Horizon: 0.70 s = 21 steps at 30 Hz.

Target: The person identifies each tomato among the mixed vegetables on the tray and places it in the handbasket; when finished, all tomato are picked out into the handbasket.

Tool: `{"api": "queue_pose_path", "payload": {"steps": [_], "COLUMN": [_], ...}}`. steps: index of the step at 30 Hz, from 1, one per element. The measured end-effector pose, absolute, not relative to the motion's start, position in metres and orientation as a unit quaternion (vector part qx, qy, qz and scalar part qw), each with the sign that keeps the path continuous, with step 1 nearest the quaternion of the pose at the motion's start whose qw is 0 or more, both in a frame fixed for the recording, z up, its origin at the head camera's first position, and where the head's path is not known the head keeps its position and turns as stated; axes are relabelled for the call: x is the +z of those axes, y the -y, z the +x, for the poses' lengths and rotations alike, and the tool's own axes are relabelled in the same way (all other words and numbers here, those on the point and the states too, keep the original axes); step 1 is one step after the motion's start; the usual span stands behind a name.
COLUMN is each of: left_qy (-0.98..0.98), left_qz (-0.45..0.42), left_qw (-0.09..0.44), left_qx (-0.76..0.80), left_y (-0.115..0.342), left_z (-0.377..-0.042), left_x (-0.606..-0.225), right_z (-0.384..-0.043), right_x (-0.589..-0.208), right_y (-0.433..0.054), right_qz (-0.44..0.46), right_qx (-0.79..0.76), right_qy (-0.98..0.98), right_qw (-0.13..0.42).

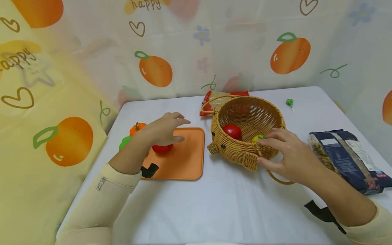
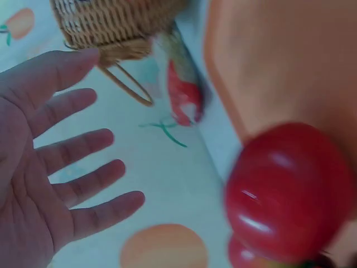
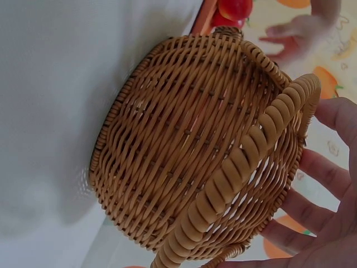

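Observation:
A wicker basket (image 1: 235, 151) with an animal face stands at the middle right of the table. In it lie a red round fruit (image 1: 232, 131) and a yellow piece (image 1: 258, 138), partly covered by my fingers. My right hand (image 1: 286, 153) is at the basket's near right rim, fingers spread; in the right wrist view its fingertips sit right at the rim behind the wrapped handle (image 3: 240, 167). Over the orange tray (image 1: 190, 160) hovers my left hand (image 1: 165, 131), its fingers extended with nothing in them. A red tomato-like item (image 1: 162, 149) on the tray is partly hidden beneath it.
An orange pumpkin-like item (image 1: 136, 128) and a green item (image 1: 125, 142) are at the tray's far left. Behind the basket lies a red-and-clear packet (image 1: 218, 97). A dark blue bag (image 1: 349, 160) lies at the right, with a small green-topped item (image 1: 290, 102) farther back.

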<state>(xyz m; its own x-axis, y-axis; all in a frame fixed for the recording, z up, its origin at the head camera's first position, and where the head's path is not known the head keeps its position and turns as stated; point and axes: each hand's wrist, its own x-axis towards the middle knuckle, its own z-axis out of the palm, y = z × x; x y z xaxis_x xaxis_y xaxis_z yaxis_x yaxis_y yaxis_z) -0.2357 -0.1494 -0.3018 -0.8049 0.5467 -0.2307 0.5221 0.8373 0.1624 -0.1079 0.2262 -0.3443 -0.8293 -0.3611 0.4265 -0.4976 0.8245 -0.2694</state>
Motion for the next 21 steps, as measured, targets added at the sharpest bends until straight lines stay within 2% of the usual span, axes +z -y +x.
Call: {"api": "queue_pose_path", "payload": {"steps": [10, 21], "left_qy": [-0.956, -0.961], "left_qz": [0.237, 0.246], "left_qw": [0.164, 0.125], "left_qx": [0.051, 0.031], "left_y": [0.186, 0.208], "left_z": [-0.220, -0.214], "left_x": [-0.335, -0.350], "right_z": [-0.108, -0.107], "right_x": [-0.344, -0.343], "right_y": [-0.227, -0.224], "right_qz": [0.236, 0.220], "right_qx": [0.181, 0.179], "right_qy": [0.934, 0.941], "right_qw": [0.196, 0.182]}}
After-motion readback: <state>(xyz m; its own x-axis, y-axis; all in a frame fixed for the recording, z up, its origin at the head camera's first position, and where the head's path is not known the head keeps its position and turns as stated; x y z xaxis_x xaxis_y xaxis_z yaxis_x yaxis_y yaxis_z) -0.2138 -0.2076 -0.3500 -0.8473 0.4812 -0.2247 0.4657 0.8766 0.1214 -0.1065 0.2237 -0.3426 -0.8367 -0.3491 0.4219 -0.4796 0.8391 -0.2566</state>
